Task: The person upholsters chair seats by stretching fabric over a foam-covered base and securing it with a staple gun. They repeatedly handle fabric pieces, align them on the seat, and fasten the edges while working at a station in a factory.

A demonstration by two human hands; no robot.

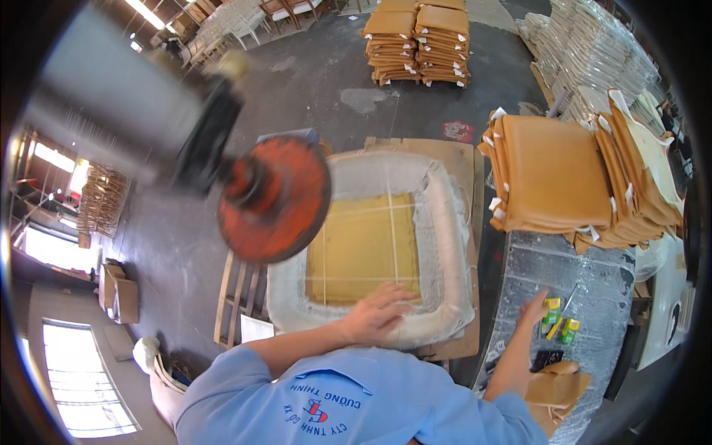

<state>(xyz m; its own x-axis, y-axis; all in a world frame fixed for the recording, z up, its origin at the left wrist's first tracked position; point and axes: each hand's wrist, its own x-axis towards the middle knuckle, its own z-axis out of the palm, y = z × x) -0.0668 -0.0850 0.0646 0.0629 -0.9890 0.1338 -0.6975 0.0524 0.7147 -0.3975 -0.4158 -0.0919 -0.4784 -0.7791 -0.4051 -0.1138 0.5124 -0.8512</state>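
Note:
My left hand (380,313) is over the near side of a rounded-square bundle wrapped in white film (449,259), its fingers spread and slightly blurred. A flat tan panel (360,252) shows in the middle of the bundle, crossed by pale lines. Over to the right, my right hand (532,308) reaches across a film-covered table, fingers stretched out and nothing visible in them. Just beyond its fingertips stands a small green and yellow box (551,311). A second such box (569,331) lies close by, beside a thin rod (569,298) and a yellow tool (551,328).
A blurred orange-red disc (274,199) on a grey arm looms at upper left. Stacked tan upholstered pads (552,174) occupy the table's (593,371) far end. Crumpled brown paper (564,393) lies near my right forearm. More tan stacks (419,41) stand behind.

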